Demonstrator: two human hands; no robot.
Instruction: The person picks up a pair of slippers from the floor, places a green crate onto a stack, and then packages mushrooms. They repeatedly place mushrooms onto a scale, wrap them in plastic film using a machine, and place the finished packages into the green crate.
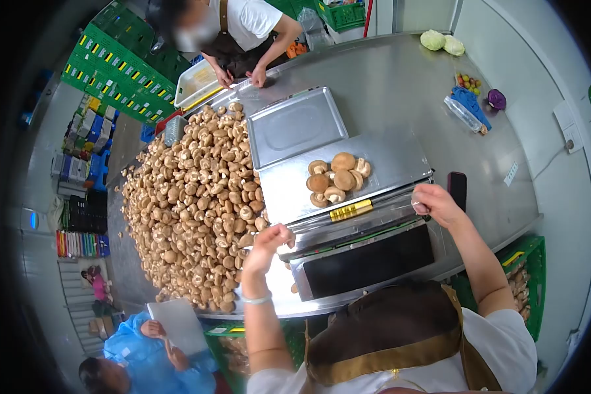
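My left hand is closed in a pinch beside the near left corner of a metal weighing plate. Level with the plate's near right corner, my right hand is pinched shut too. Between them stretches what looks like clear plastic film, hard to make out against the shiny metal. Several shiitake mushrooms lie together on the plate, apart from both hands. A yellow label shows at its front edge, above a dark panel.
A large heap of shiitake mushrooms covers the table's left side. Behind the plate lies a metal tray. A dark phone rests right of my right hand. One co-worker stands across the table, another in blue at lower left.
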